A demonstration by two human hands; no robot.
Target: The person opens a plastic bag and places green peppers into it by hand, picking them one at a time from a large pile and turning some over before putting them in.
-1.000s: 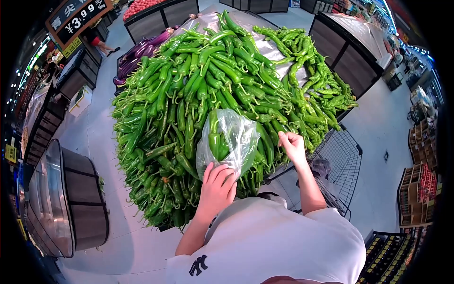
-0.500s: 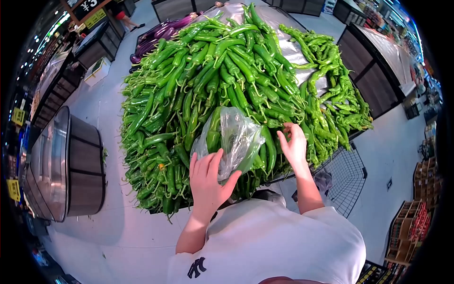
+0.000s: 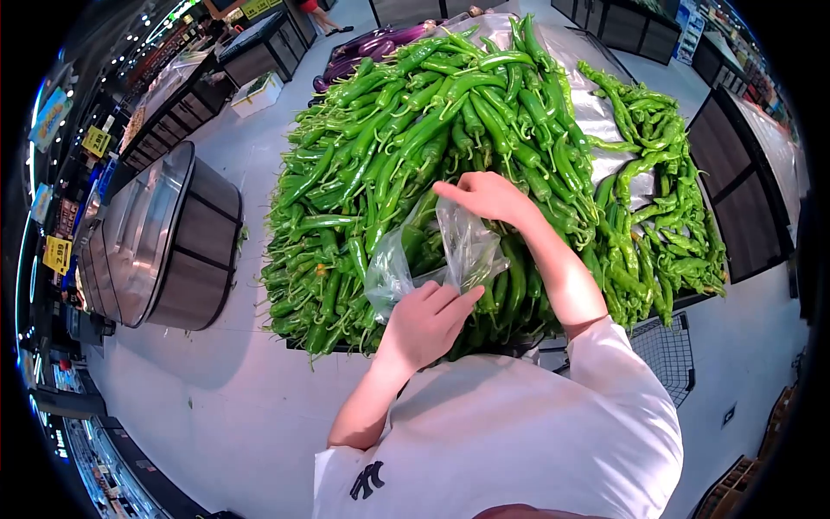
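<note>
A clear plastic bag [image 3: 393, 268] lies against the front of a large heap of green chili peppers [image 3: 372, 173], with green peppers showing through its film. My left hand [image 3: 428, 322] is at the bag's near edge, its fingers curled and closed on the film. At the bag's far edge is my right hand [image 3: 491, 199], thumb and fingers brought together on the plastic. Part of the grip is hidden behind the back of that hand.
Paler, wrinkled green peppers [image 3: 653, 190] are heaped on the right. Purple eggplants [image 3: 372, 48] lie behind the heap. A rounded display bin [image 3: 194, 251] stands on the left, and a wire cart [image 3: 664, 350] is at the lower right.
My right hand has moved up and left from beside the bag onto its far edge. My left hand's spread fingers have curled in on the film. The view has swung left.
</note>
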